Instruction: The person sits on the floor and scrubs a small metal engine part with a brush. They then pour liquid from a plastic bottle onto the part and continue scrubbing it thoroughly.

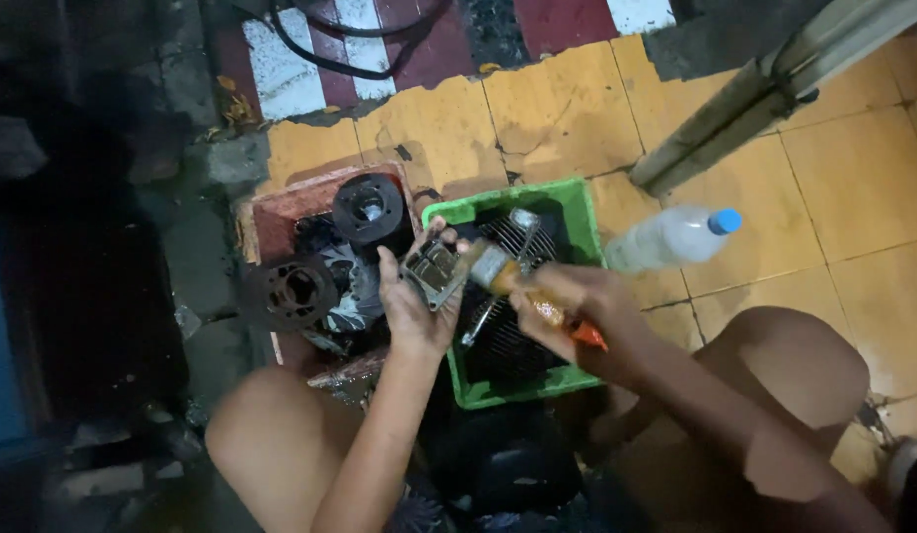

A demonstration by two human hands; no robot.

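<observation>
Green plastic made the basin (577, 202) that stood on the yellow tiled floor (853, 178), and dark liquid with a round metal grille (508, 345) lay inside it. The left hand (414, 301) was closed around a small grey metal part (434, 271), a blocky piece with openings, and held it tilted just above the left rim of the basin. The right hand (567, 306) was clamped on the orange handle of a paintbrush (522, 286); the metal ferrule and the bristles of the brush touched the metal part. Both hands were over the basin, between the person's bare knees.

To the left of the basin stood a reddish tray (281, 212), and in it lay two dark round finned cylinders (367, 207) and other black parts, which were hard to tell apart in the weak light. A clear plastic bottle (670, 237) with a blue cap lay on the floor just beside the right side of the basin. A pale long metal rail (764, 99) lay across the tiles at the upper right.
</observation>
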